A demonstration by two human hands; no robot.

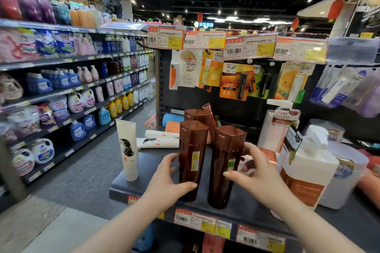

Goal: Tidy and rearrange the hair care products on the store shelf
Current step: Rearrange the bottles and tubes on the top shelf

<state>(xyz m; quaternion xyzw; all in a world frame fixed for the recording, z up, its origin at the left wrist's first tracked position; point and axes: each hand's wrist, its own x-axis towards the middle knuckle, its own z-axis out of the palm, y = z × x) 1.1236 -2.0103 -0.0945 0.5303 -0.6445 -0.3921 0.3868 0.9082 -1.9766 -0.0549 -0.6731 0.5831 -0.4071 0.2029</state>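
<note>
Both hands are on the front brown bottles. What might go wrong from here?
1. The left hand and right hand hold the left brown bottle and right brown bottle, tall and near the front edge of the shelf; a slip could drop them.
2. Pushing them back may topple the leaning brown bottle behind.
3. The left forearm could knock the upright white tube.

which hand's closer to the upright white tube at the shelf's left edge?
Left. The left hand grips the left brown bottle, right beside the white tube. The right hand grips the right brown bottle, one bottle farther from it.
</note>
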